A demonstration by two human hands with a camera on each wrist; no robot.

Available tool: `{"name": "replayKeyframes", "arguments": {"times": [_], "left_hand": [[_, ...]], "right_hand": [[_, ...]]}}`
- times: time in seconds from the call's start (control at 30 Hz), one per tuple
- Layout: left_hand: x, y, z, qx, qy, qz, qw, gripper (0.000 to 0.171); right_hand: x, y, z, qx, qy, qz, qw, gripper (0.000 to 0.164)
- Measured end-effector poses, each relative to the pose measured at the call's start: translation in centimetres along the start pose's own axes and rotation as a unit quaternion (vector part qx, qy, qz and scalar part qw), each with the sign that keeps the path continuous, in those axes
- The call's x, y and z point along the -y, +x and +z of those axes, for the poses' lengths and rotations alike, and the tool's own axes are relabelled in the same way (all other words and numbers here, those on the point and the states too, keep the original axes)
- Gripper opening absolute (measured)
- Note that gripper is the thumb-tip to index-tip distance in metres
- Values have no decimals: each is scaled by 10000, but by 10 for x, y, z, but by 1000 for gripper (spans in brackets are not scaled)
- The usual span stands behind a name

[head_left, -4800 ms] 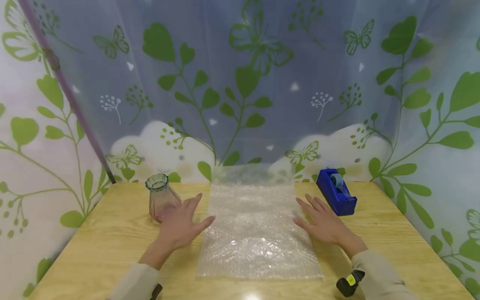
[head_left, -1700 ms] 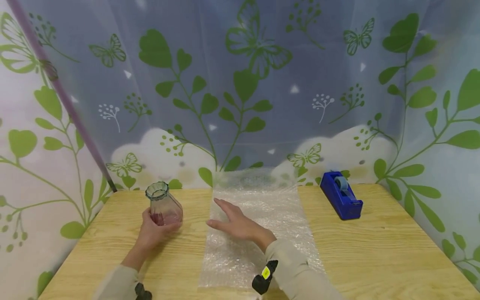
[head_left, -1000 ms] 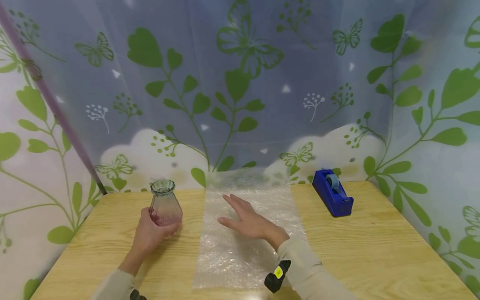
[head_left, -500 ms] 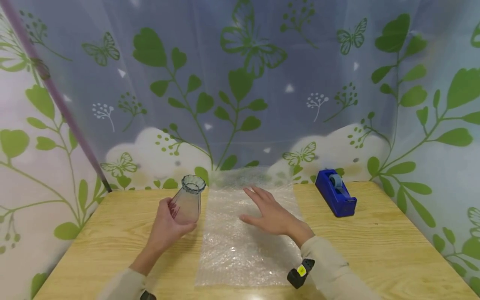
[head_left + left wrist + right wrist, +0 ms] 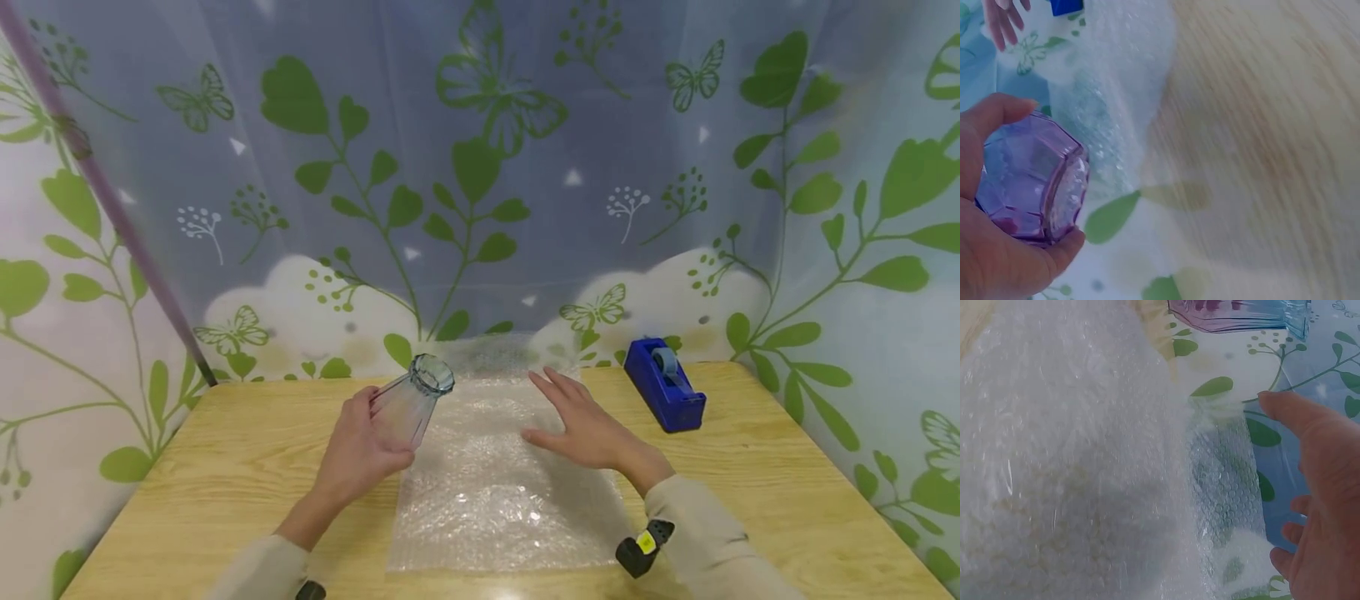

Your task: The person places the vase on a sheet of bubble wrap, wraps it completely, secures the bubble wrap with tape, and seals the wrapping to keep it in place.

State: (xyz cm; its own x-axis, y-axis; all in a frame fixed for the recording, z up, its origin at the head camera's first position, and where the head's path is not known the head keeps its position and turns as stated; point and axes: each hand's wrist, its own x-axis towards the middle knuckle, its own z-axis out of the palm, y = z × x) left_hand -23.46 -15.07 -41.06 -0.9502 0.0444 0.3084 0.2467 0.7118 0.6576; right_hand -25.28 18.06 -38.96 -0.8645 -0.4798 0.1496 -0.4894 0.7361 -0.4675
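My left hand (image 5: 360,450) grips a faceted glass vase (image 5: 405,412) round its lower body. The vase leans to the right, its scalloped bluish rim up and its base tinted purple, as the left wrist view shows in the vase's base (image 5: 1063,197). Under and beside it lies a sheet of clear bubble wrap (image 5: 510,508), flat on the table with its far end against the backdrop. My right hand (image 5: 592,429) hovers over the right side of the wrap, fingers spread and holding nothing; in the right wrist view its thumb (image 5: 1291,409) points toward the vase.
A blue tape dispenser (image 5: 667,392) with a roll of clear tape stands at the back right of the wooden table (image 5: 750,500). A leaf-patterned curtain (image 5: 525,208) rises directly behind the table's far edge and along both sides.
The vase, which stood upright at the left, is lifted, tilted and carried right to the wrap's left edge by my left hand. My right hand has shifted right across the wrap.
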Motion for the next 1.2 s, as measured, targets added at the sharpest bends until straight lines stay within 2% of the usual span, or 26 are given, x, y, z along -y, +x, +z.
{"name": "replayKeyframes", "arguments": {"times": [0.37,0.67,0.87,1.0,1.2], "left_hand": [[-26,3,11,209,914,354,9950,95],[-35,2,27,257,1503,896,9842,96],[-44,2,37,372,1804,1091,9768,94],[-49,1,43,429,2013,1293,9700,89],[-53,-1,53,230,2411,1761,9541,88]], "right_hand": [[-8,-11,-10,91,-309,96,9994,89],[-10,-21,-10,-14,-698,35,9976,93],[-7,-25,-8,27,-873,-50,9962,103],[-3,-26,-8,-8,-971,-186,9951,110],[4,-25,-7,-173,-1175,-471,9918,113]]}}
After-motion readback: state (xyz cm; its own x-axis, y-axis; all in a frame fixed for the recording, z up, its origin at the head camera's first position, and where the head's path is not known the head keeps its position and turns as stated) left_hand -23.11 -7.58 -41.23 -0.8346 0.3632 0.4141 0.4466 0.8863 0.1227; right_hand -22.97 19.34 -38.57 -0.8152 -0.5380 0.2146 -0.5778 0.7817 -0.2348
